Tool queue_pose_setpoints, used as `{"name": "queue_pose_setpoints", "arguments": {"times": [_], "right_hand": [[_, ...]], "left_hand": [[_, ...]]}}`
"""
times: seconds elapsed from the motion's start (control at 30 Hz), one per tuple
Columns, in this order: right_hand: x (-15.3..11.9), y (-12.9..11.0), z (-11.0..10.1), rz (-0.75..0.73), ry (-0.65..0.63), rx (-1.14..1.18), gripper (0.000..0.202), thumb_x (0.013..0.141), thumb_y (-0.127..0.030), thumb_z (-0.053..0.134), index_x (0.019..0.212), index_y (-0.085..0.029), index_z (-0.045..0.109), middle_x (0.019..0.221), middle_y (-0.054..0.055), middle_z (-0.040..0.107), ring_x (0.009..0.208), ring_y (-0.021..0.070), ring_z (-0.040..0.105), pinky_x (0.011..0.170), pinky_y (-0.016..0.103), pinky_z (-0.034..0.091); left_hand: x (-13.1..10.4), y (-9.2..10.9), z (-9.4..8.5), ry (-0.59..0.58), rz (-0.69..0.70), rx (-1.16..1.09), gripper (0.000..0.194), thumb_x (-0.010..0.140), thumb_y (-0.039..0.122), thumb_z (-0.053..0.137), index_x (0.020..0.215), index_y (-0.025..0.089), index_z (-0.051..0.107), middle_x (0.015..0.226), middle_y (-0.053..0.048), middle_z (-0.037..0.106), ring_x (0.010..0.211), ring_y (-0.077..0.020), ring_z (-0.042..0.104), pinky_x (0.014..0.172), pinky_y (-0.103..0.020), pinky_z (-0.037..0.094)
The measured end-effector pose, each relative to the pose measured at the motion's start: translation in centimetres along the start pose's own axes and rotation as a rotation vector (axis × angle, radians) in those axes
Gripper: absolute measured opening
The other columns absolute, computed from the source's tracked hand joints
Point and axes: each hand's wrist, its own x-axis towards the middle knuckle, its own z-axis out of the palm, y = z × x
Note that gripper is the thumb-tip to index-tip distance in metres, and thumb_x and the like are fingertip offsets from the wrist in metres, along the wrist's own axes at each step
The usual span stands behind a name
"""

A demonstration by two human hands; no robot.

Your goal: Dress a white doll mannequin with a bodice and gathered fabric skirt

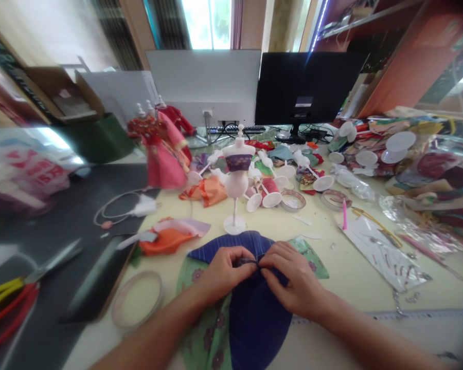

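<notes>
Both hands meet over a piece of cloth that is dark blue (260, 324) with thin stripes and partly green with flowers. My left hand (231, 267) pinches the fabric near its upper middle, thumb against fingers. Close beside it, my right hand (289, 272) pinches the same spot from the other side. Fingertips hide the exact edge or seam between them. Green flowered fabric (216, 329) shows under my left forearm and again beyond my right hand. Just behind the cloth stands a small white doll mannequin (237, 182) wearing a purple patterned band.
Tape rolls (160, 303), orange cloth (170, 240) and scissors (54, 262) lie to the left. Dressed mannequins (164, 159) stand at the back left, and several lie behind the middle one. A pink pen (344, 215), a plastic sheet with small items (384, 254) and a ruler (440, 314) lie right.
</notes>
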Motion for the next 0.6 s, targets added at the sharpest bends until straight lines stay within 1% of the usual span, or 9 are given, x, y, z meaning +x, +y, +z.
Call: {"name": "queue_pose_setpoints", "arguments": {"times": [0.17, 0.33, 0.6], "right_hand": [[-0.11, 0.04, 0.13, 0.024, 0.007, 0.013, 0.008, 0.08, -0.013, 0.049, 0.079, -0.019, 0.055, 0.071, 0.004, 0.056, 0.069, 0.018, 0.051, 0.066, 0.035, 0.04], [-0.12, 0.17, 0.2, 0.031, 0.004, 0.028, 0.009, 0.079, -0.012, 0.05, 0.077, -0.02, 0.054, 0.07, 0.004, 0.056, 0.068, 0.0178, 0.051, 0.066, 0.035, 0.041], [-0.09, 0.11, 0.17, 0.05, 0.001, 0.057, 0.011, 0.079, -0.012, 0.048, 0.075, -0.02, 0.054, 0.067, 0.003, 0.055, 0.066, 0.0165, 0.05, 0.065, 0.033, 0.04]], "left_hand": [[-0.27, 0.3, 0.18, -0.018, 0.053, 0.111, 0.012, 0.074, 0.021, 0.058, 0.077, 0.013, 0.066, 0.073, -0.002, 0.066, 0.071, -0.0143, 0.057, 0.065, -0.022, 0.042], [-0.42, 0.31, 0.34, -0.023, 0.123, 0.181, 0.011, 0.075, 0.02, 0.058, 0.075, 0.014, 0.066, 0.074, -0.002, 0.065, 0.073, -0.0145, 0.057, 0.068, -0.022, 0.042], [-0.44, 0.17, 0.27, -0.031, 0.125, 0.186, 0.011, 0.075, 0.021, 0.058, 0.075, 0.014, 0.066, 0.073, -0.002, 0.065, 0.072, -0.0142, 0.056, 0.068, -0.022, 0.041]]}}
